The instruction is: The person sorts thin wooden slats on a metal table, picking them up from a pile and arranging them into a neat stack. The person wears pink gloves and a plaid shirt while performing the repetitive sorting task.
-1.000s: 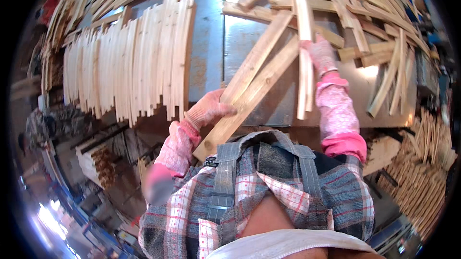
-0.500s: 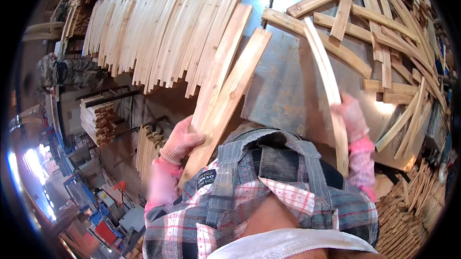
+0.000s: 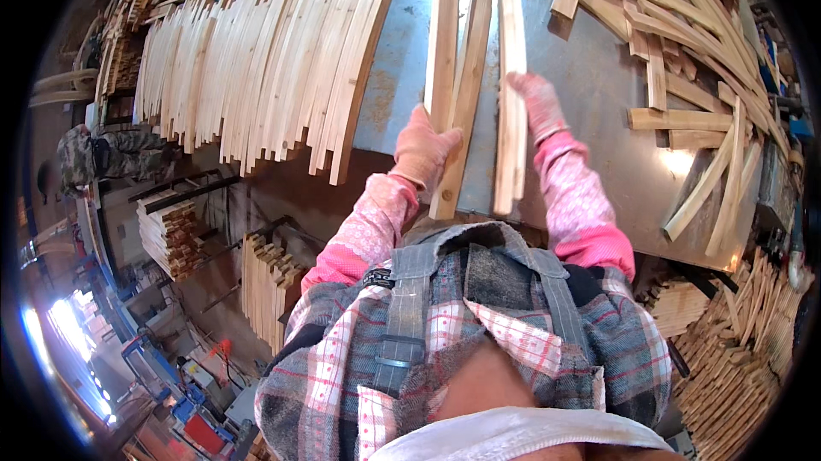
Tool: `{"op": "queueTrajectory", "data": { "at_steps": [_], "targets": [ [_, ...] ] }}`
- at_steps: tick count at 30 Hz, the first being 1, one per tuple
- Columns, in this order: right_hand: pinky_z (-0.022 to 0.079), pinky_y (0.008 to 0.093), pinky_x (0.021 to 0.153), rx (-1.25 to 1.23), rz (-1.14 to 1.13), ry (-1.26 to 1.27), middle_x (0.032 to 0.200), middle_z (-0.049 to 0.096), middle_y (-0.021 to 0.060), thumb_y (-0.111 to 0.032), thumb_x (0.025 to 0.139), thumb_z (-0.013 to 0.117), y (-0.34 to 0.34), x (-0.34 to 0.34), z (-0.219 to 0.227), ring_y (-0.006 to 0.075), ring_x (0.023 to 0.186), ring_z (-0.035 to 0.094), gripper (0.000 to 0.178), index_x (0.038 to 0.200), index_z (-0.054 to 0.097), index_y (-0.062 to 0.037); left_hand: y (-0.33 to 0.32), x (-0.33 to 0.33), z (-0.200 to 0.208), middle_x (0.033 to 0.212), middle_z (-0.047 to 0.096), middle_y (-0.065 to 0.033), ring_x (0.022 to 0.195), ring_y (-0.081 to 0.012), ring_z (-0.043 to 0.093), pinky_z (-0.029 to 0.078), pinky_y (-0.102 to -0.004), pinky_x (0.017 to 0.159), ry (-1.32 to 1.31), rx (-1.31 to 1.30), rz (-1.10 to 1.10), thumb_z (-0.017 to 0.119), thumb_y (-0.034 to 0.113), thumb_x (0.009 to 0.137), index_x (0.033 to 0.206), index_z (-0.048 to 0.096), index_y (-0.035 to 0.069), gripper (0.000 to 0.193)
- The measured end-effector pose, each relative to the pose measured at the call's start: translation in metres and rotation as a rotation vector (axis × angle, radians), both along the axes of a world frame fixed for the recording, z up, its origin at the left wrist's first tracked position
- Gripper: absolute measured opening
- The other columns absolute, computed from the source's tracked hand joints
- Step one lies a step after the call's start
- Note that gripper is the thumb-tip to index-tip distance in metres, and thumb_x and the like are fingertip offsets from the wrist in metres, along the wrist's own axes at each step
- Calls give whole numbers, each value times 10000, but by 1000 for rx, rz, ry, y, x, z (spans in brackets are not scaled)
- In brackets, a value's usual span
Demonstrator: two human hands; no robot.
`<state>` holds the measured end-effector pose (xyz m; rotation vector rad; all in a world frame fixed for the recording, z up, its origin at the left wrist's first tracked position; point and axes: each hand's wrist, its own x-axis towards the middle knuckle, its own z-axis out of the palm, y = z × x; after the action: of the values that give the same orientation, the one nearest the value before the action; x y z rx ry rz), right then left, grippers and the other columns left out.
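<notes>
My left hand [image 3: 425, 150], in a worn pinkish glove, is closed around two pale wooden slats: a longer slat [image 3: 442, 33] reaches up over the table, and a shorter slat [image 3: 464, 102] leans beside it with its near end toward my body. On the other side, my right hand [image 3: 538, 107], also gloved, grips the right edge of a pale wooden strip [image 3: 510, 144], held nearly upright in the picture. A narrow gap separates this strip from the left pair. All of them are over the metal table [image 3: 590, 170].
A row of slats [image 3: 256, 67] lies side by side at the left. Loose strips [image 3: 676, 16] are heaped crosswise at the right. Stacked slats stand on a rack [image 3: 168, 234] lower left, with another stack [image 3: 265, 290] beside it. More strips [image 3: 735, 358] are piled lower right.
Both hands have moved forward over the table and closer together, bringing their slats with them. The left pair swung from a slant to nearly upright; the right strip came leftward.
</notes>
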<state>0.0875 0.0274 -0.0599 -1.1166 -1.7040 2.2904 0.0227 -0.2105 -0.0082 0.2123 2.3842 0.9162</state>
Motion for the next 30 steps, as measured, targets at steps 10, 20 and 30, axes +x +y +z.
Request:
{"op": "queueTrajectory", "data": {
  "at_steps": [10, 20, 30],
  "targets": [
    [548, 253, 816, -211, -226, 149, 1156, 690, 97, -91, 874, 775, -37, 38, 9, 150, 942, 669, 530, 1358, 602, 35, -67, 43, 0, 1117, 711, -209, 1075, -401, 670, 531, -446, 917, -84, -64, -138, 678, 362, 916, 1150, 662, 65, 378],
    [526, 394, 935, 312, 265, -221, 1127, 716, 229, -387, 895, 722, -111, -72, 2, 325, 1077, 695, 580, 1263, 631, 52, -89, 41, -34, 1199, 690, -226, 1136, -372, 663, 514, -425, 989, 34, 180, 75, 682, 320, 942, 1311, 615, -4, 495],
    [479, 478, 1042, 910, 591, -329, 1271, 650, 290, -470, 882, 684, -99, -49, 42, 434, 1223, 606, 651, 1298, 601, 23, -19, -1, 8, 1351, 563, -289, 1243, -440, 595, 496, -485, 1045, -23, -165, 23, 772, 365, 796, 1577, 190, -2, 1041]
  ]
}}
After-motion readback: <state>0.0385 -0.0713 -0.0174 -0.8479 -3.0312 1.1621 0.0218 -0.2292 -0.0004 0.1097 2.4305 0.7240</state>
